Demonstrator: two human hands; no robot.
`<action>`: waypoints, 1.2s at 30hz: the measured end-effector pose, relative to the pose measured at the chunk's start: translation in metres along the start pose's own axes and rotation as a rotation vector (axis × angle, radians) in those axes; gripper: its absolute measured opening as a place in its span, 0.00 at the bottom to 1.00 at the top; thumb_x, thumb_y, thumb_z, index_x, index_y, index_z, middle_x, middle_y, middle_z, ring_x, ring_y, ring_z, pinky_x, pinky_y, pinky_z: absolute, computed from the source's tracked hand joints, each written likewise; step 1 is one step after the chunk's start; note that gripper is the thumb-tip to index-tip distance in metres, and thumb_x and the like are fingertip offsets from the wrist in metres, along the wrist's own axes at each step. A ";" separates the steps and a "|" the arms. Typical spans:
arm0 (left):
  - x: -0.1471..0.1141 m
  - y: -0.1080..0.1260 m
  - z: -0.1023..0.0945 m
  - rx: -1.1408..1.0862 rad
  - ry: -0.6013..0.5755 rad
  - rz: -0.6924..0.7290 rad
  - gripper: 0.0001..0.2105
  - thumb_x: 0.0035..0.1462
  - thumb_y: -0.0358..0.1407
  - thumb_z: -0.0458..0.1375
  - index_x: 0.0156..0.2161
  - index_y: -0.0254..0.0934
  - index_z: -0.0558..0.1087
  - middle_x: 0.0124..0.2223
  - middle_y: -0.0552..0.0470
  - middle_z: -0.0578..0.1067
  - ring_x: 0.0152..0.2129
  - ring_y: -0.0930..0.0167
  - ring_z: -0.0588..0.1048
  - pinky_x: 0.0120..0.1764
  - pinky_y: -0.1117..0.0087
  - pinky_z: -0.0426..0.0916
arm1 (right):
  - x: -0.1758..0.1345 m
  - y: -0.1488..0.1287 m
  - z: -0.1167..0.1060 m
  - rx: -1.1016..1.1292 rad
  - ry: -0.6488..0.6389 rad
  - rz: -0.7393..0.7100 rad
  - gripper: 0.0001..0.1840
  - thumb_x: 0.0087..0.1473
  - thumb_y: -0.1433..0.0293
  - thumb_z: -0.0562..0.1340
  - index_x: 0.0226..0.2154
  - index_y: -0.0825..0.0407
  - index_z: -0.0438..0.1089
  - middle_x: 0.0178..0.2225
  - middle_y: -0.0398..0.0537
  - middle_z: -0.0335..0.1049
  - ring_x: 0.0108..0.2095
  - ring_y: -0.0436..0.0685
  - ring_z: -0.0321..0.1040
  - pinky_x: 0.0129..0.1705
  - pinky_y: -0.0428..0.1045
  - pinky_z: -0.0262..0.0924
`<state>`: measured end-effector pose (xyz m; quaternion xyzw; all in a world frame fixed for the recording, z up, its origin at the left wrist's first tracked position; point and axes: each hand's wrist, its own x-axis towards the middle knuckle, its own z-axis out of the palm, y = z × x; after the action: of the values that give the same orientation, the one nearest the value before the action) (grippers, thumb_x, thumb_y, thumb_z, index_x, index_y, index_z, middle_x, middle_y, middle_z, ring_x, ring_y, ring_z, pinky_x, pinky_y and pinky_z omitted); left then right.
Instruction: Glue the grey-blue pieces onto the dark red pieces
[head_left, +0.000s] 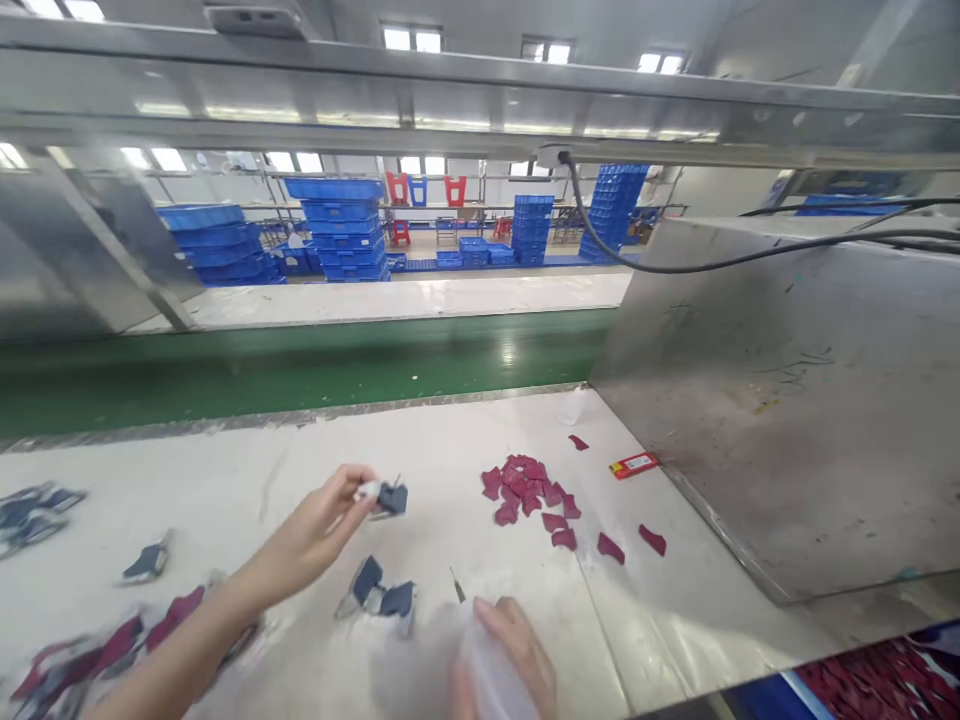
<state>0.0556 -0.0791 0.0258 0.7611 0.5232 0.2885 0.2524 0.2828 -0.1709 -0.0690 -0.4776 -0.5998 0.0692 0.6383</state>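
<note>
Above the white work surface, my left hand [330, 515] pinches a small dark blue piece [392, 497] by its whitish end. My right hand [521, 645], at the lower middle, is wrapped round a translucent white bottle [495, 675] with a thin needle tip pointing up and away. Just left of that tip lie more dark blue pieces [382, 590] with pale backing, apart from both hands. Beyond my right hand spreads a loose pile of maroon flat pieces [521, 485]. Blur hides the finer detail of the held piece.
Mixed maroon and blue pieces [142, 640] lie under my left forearm, with a blue cluster [34, 510] farther left. A small red box [634, 465] rests by the metal cabinet [787, 400]. A bin of maroon pieces [892, 680] stands lower right. Overhead runs a metal shelf [465, 95].
</note>
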 end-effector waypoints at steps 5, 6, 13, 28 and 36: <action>-0.115 0.006 0.052 -0.187 0.039 -0.174 0.07 0.68 0.40 0.48 0.48 0.44 0.63 0.40 0.51 0.74 0.38 0.69 0.77 0.40 0.72 0.72 | 0.013 -0.002 -0.001 0.143 0.066 0.138 0.17 0.53 0.66 0.63 0.45 0.52 0.64 0.33 0.46 0.66 0.27 0.54 0.69 0.28 0.48 0.68; -0.126 0.008 0.063 -0.198 0.040 -0.193 0.07 0.68 0.39 0.48 0.48 0.44 0.63 0.40 0.50 0.74 0.38 0.69 0.77 0.40 0.71 0.72 | 0.016 -0.003 -0.001 0.191 0.029 0.143 0.17 0.52 0.66 0.64 0.44 0.51 0.64 0.32 0.45 0.66 0.27 0.53 0.69 0.27 0.47 0.67; -0.135 0.024 0.089 -0.018 0.172 -0.204 0.08 0.65 0.37 0.50 0.48 0.41 0.66 0.32 0.53 0.73 0.25 0.69 0.72 0.30 0.70 0.69 | 0.018 -0.015 -0.007 0.299 -0.134 0.319 0.12 0.49 0.65 0.69 0.34 0.53 0.70 0.24 0.40 0.66 0.22 0.50 0.66 0.23 0.45 0.62; -0.131 0.011 0.105 0.026 0.420 -0.126 0.07 0.59 0.39 0.62 0.34 0.41 0.69 0.32 0.55 0.70 0.26 0.70 0.70 0.30 0.71 0.68 | -0.012 -0.017 -0.020 0.144 -0.189 0.206 0.08 0.54 0.68 0.65 0.36 0.54 0.74 0.27 0.47 0.75 0.24 0.54 0.73 0.25 0.46 0.68; -0.131 0.015 0.104 0.016 0.409 -0.131 0.05 0.61 0.39 0.60 0.36 0.41 0.70 0.33 0.54 0.71 0.28 0.70 0.72 0.31 0.70 0.69 | -0.008 -0.018 -0.015 0.087 -0.199 0.137 0.07 0.55 0.69 0.64 0.37 0.55 0.74 0.27 0.48 0.76 0.24 0.54 0.74 0.24 0.46 0.69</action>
<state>0.1009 -0.2162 -0.0608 0.6532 0.6140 0.4158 0.1530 0.2849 -0.1939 -0.0599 -0.4800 -0.6226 0.1858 0.5895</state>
